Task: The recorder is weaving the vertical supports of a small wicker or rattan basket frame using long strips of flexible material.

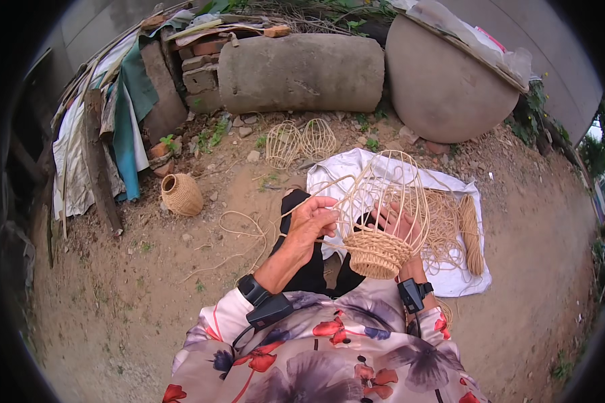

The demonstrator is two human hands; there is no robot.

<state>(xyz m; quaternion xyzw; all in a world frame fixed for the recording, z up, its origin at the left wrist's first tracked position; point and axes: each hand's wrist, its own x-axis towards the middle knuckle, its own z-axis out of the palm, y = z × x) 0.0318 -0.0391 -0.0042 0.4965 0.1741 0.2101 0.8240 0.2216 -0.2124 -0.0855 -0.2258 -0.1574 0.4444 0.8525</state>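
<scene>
Over the near part of a white sheet [465, 285], we have a part-woven basket [378, 252], its open frame tipped toward the far side. Our left hand [314, 219] appears to pinch thumb and finger together on a strand [331, 183]. Our right hand [399, 224] lies behind the frame; whether it clamps, we cannot tell. Too hard a pull could skew the frame; a slack strand could loosen the weave.
</scene>
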